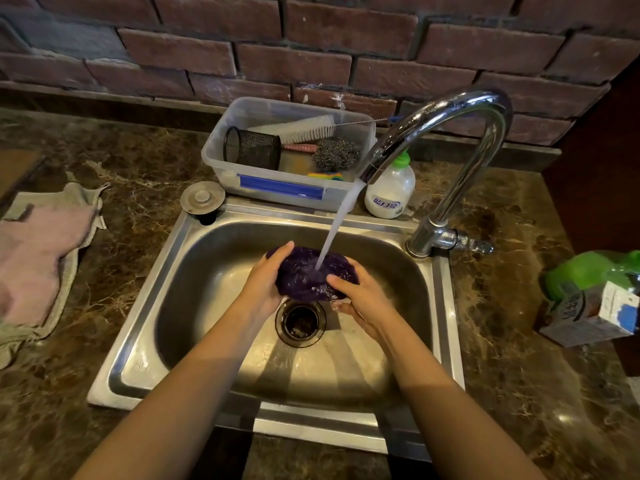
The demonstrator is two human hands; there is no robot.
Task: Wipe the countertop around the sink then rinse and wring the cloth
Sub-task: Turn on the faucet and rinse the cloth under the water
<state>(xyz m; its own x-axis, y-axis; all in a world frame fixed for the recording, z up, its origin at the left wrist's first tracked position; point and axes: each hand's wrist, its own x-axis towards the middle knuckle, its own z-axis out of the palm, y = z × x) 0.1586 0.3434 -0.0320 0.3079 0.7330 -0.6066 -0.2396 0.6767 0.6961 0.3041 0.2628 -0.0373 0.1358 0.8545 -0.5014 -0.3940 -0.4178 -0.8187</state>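
A dark purple cloth (306, 275), bunched and wet, sits in the steel sink (145, 341) just above the drain (300, 322). Water runs from the chrome tap (450, 119) straight onto the middle of the cloth. My left hand (265, 282) grips the cloth's left side with the thumb on top. My right hand (363, 299) grips its right side, thumb pressed on the fabric. The brown marble countertop (138, 188) surrounds the sink.
A clear plastic tub (287, 188) with brushes, a mesh cup and steel wool stands behind the sink. A white soap bottle (389, 195) stands beside the tub. A sink plug (202, 197) lies at the back left corner. Pink and grey cloths (41, 258) lie left; a green bottle and carton (592, 299) right.
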